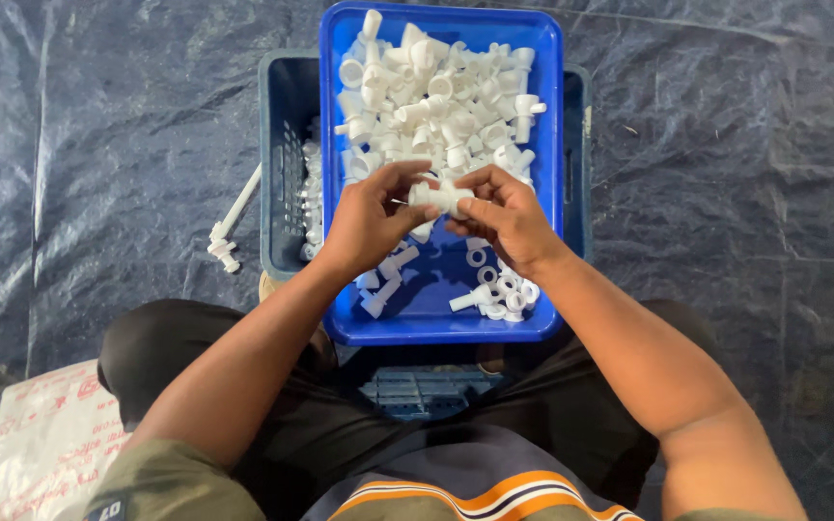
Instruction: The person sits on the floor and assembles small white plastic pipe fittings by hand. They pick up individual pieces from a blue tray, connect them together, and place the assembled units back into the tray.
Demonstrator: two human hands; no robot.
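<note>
Both forearms angled inward over blue tray (340, 145). Left hand (369, 220) and right hand (502, 217) curled, fingertips pinching one white plastic fitting (439, 196) between them, above tray's middle.

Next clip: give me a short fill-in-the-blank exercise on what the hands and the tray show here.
1. Both hands, left hand and right hand, hold one small ____ plastic fitting between them.
2. The loose fittings lie in a ____ tray.
3. The tray rests on a dark ____.
4. A white pipe piece lies on the sheet to the person's ____.

Missing words: white; blue; crate; left
</note>
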